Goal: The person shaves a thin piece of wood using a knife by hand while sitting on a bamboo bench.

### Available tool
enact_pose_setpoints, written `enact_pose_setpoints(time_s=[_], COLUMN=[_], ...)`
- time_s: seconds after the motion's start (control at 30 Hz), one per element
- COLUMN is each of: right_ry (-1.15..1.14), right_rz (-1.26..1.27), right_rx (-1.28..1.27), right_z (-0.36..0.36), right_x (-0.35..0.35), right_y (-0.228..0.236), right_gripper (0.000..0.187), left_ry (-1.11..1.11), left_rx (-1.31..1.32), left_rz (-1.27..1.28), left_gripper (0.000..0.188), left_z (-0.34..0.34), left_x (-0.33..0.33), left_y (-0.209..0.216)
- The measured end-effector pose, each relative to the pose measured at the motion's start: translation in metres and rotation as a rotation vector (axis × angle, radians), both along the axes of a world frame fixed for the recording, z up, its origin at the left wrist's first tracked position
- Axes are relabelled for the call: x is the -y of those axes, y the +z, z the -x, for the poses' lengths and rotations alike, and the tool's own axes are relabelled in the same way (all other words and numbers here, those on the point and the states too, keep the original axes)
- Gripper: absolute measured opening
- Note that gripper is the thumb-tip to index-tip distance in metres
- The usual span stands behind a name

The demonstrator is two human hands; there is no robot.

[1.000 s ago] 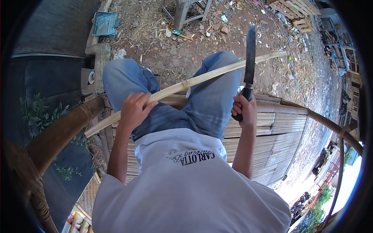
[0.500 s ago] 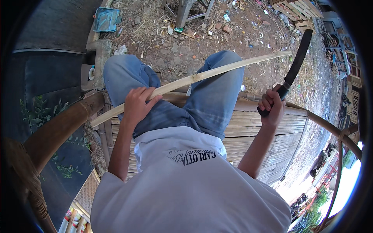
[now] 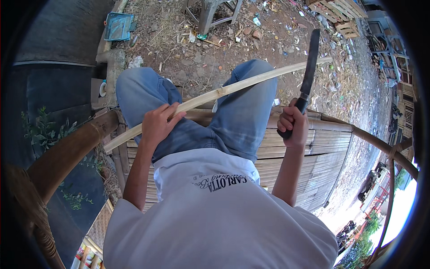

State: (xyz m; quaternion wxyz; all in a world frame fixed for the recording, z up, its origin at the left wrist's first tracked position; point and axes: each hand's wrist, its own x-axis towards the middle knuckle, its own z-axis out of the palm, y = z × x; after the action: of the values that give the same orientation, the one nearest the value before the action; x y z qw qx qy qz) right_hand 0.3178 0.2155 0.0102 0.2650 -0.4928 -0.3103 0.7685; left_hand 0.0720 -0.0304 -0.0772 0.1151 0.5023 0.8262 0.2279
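A long pale bamboo strip [image 3: 244,84] lies slantwise across my thighs, its far end reaching out to the right past my knee. My left hand [image 3: 160,123] is closed round the strip near its left end, over my left thigh. In my right hand [image 3: 293,123] is the black handle of a machete [image 3: 309,74], gripped in a fist. Its long dark blade points up and away, and in the picture it crosses in front of the strip's far end. The blade looks apart from the strip, though the depth is hard to judge.
I sit on a bamboo slat bench [image 3: 322,148] with curved bamboo rails [image 3: 74,148] at both sides. Ahead, littered dirt ground holds a plastic stool [image 3: 207,18] and a blue basket [image 3: 119,28]. Wooden crates [image 3: 336,11] stand at the far right, a dark panel [image 3: 58,89] at the left.
My right hand has moved left with the machete, bringing the blade inward and more upright, across the strip's far end in the picture. My left hand and the strip have hardly moved.
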Motion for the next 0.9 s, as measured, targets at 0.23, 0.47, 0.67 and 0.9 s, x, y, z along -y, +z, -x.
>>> enact_pose_setpoints(time_s=[0.23, 0.47, 0.67, 0.9], right_ry=[0.471, -0.006, 0.451, 0.057], right_rz=[0.190, -0.003, 0.148, 0.033], right_rx=[0.126, -0.065, 0.266, -0.055], right_z=[0.030, 0.005, 0.023, 0.016], right_x=[0.105, 0.007, 0.095, 0.029], right_y=[-0.092, -0.008, -0.086, -0.014], right_gripper=[0.020, 0.021, 0.017, 0.022], left_ry=[-0.020, 0.001, -0.028, -0.015], left_rx=[-0.006, -0.017, -0.022, -0.003], left_rz=[-0.010, -0.010, 0.001, -0.006], left_gripper=[0.036, 0.036, 0.037, 0.037], left_z=[-0.005, -0.002, -0.005, -0.002], left_x=[-0.001, 0.002, -0.007, 0.000], left_y=[0.000, -0.002, -0.002, -0.007])
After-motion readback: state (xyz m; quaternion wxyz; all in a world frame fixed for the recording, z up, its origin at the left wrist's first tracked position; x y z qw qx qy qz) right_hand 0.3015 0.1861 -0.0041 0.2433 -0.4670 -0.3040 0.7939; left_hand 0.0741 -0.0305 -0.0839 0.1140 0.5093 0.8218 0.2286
